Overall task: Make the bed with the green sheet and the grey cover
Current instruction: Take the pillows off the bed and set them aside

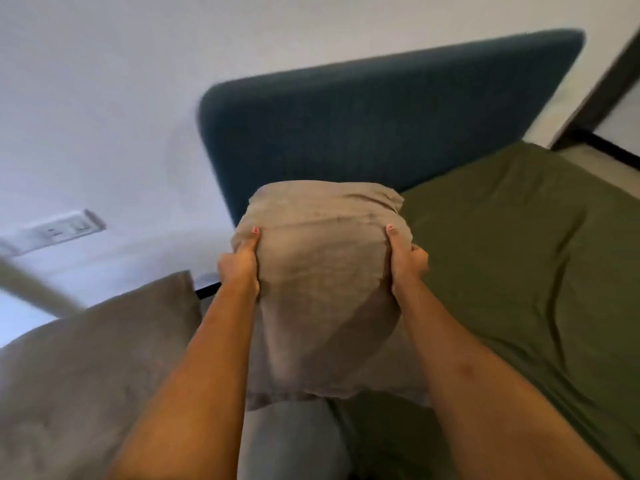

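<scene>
I hold a grey-beige pillow (pixel 322 278) up in front of me, above the bed's head end. My left hand (pixel 239 266) grips its left side and my right hand (pixel 407 261) grips its right side, thumbs pressed into the cloth. The green sheet (pixel 519 265) lies spread over the mattress to the right, with some creases. A second grey pillow or cover (pixel 86 375) lies at the lower left. My fingers behind the pillow are hidden.
A dark teal headboard (pixel 381 123) stands against the white wall (pixel 104 98). A wall socket plate (pixel 59 232) is at the left. A dark door frame (pixel 609 88) is at the far right. My knee in grey cloth (pixel 291 445) is below the pillow.
</scene>
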A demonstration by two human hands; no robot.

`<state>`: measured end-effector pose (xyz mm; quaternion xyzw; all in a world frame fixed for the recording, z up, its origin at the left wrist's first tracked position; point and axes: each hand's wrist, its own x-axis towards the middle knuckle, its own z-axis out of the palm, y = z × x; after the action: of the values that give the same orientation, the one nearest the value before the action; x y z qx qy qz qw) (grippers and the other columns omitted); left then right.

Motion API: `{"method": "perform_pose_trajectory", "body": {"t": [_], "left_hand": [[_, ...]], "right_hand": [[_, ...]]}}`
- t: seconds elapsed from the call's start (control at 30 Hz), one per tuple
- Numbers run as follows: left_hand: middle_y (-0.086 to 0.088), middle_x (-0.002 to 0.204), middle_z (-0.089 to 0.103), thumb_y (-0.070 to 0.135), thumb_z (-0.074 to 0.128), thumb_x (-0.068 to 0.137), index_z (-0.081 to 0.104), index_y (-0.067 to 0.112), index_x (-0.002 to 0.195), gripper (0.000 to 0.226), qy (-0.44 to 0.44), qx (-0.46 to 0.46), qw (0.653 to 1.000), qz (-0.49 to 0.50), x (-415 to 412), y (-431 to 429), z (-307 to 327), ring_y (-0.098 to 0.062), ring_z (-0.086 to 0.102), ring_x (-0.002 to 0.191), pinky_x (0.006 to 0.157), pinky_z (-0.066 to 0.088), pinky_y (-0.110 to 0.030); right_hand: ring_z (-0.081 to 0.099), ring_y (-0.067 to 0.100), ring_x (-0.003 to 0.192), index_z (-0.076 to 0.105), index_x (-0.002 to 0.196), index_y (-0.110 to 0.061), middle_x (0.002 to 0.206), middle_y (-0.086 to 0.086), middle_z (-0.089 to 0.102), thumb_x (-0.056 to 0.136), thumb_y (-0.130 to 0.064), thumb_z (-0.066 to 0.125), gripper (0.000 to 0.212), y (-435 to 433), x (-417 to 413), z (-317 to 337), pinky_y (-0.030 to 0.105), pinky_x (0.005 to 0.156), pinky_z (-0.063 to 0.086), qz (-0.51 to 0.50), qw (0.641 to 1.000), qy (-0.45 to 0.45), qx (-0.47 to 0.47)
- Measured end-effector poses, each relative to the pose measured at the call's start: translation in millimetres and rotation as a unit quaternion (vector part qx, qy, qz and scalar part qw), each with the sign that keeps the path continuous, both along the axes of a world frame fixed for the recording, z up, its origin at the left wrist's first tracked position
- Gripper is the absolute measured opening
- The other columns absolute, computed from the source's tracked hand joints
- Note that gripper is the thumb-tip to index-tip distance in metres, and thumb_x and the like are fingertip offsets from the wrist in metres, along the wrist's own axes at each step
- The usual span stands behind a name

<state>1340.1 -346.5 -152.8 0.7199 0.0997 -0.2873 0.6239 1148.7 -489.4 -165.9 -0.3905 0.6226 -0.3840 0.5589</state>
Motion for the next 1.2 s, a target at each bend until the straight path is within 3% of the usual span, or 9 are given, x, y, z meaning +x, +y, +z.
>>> {"method": "perform_pose_trajectory", "body": {"t": [0.1, 0.3, 0.43, 0.6, 0.7, 0.87, 1.0, 1.1, 1.2], "left_hand": [[-0.012, 0.127, 0.055, 0.061, 0.068, 0.074, 0.042, 0.003, 0.135, 0.088, 0.011, -0.029, 0.995, 0.100, 41, 83, 20, -0.032, 0.055, 0.109, 0.089, 0.049, -0.041], [-0.006, 0.112, 0.064, 0.063, 0.074, 0.060, 0.056, 0.012, 0.124, 0.084, 0.060, -0.116, 0.955, 0.265, 98, 268, 27, -0.026, 0.063, 0.093, 0.080, 0.054, -0.041], [-0.004, 0.102, 0.061, 0.046, 0.068, 0.079, 0.057, 0.013, 0.112, 0.048, 0.071, -0.142, 0.909, 0.384, 100, 386, 21, -0.024, 0.059, 0.093, 0.086, 0.052, -0.038], [-0.007, 0.110, 0.065, 0.050, 0.066, 0.078, 0.059, 0.012, 0.122, 0.059, 0.098, -0.175, 0.853, 0.482, 99, 463, -11, -0.026, 0.060, 0.096, 0.090, 0.051, -0.042], [-0.004, 0.106, 0.064, 0.056, 0.064, 0.077, 0.060, 0.016, 0.118, 0.057, 0.121, -0.172, 0.828, 0.520, 100, 478, -35, -0.025, 0.059, 0.096, 0.090, 0.050, -0.041], [-0.001, 0.117, 0.054, 0.048, 0.058, 0.086, 0.052, 0.021, 0.127, 0.049, 0.130, -0.166, 0.787, 0.579, 96, 468, -66, -0.024, 0.050, 0.108, 0.103, 0.040, -0.043], [0.000, 0.136, 0.046, 0.067, 0.052, 0.072, 0.052, 0.038, 0.123, 0.059, 0.174, -0.155, 0.782, 0.579, 103, 438, -116, -0.026, 0.047, 0.118, 0.105, 0.039, -0.046], [0.003, 0.132, 0.044, 0.051, 0.044, 0.093, 0.040, 0.036, 0.136, 0.046, 0.191, -0.172, 0.788, 0.559, 106, 408, -130, -0.024, 0.047, 0.112, 0.102, 0.039, -0.041], [0.002, 0.121, 0.045, 0.043, 0.037, 0.100, 0.035, 0.032, 0.140, 0.041, 0.178, -0.186, 0.778, 0.574, 113, 383, -133, -0.023, 0.046, 0.105, 0.094, 0.039, -0.038]], "right_hand": [[0.056, 0.022, 0.097, 0.057, 0.117, -0.010, 0.111, 0.001, 0.059, 0.075, -0.055, 0.072, 0.063, 53, 68, 23, 0.033, 0.082, 0.047, 0.103, 0.995, 0.001, -0.015], [0.061, 0.022, 0.086, 0.063, 0.087, -0.015, 0.091, 0.002, 0.065, 0.075, -0.056, 0.070, 0.044, 187, 187, 55, 0.032, 0.070, 0.047, 0.279, 0.954, 0.013, -0.106], [0.061, 0.022, 0.090, 0.065, 0.096, -0.015, 0.095, 0.000, 0.065, 0.075, -0.056, 0.070, 0.047, 292, 254, 68, 0.036, 0.081, 0.053, 0.395, 0.905, 0.027, -0.159], [0.063, 0.019, 0.088, 0.066, 0.098, -0.018, 0.095, -0.002, 0.067, 0.077, -0.055, 0.069, 0.043, 373, 313, 61, 0.037, 0.082, 0.054, 0.509, 0.828, 0.060, -0.229], [0.063, 0.021, 0.093, 0.066, 0.109, -0.017, 0.100, 0.000, 0.068, 0.078, -0.056, 0.067, 0.049, 396, 342, 48, 0.038, 0.086, 0.052, 0.552, 0.782, 0.104, -0.271], [0.060, 0.025, 0.107, 0.061, 0.123, -0.021, 0.117, 0.002, 0.066, 0.079, -0.056, 0.065, 0.056, 404, 381, 18, 0.043, 0.096, 0.048, 0.608, 0.719, 0.150, -0.301], [0.054, 0.028, 0.120, 0.056, 0.131, -0.021, 0.131, 0.005, 0.060, 0.082, -0.053, 0.064, 0.058, 392, 414, -13, 0.046, 0.104, 0.040, 0.658, 0.649, 0.198, -0.327], [0.053, 0.029, 0.121, 0.054, 0.132, -0.024, 0.132, 0.004, 0.059, 0.084, -0.054, 0.061, 0.057, 378, 435, -33, 0.045, 0.103, 0.040, 0.679, 0.602, 0.238, -0.348], [0.053, 0.027, 0.122, 0.055, 0.132, -0.024, 0.132, 0.004, 0.059, 0.086, -0.049, 0.062, 0.053, 369, 453, -42, 0.042, 0.104, 0.040, 0.680, 0.592, 0.224, -0.370]]}}
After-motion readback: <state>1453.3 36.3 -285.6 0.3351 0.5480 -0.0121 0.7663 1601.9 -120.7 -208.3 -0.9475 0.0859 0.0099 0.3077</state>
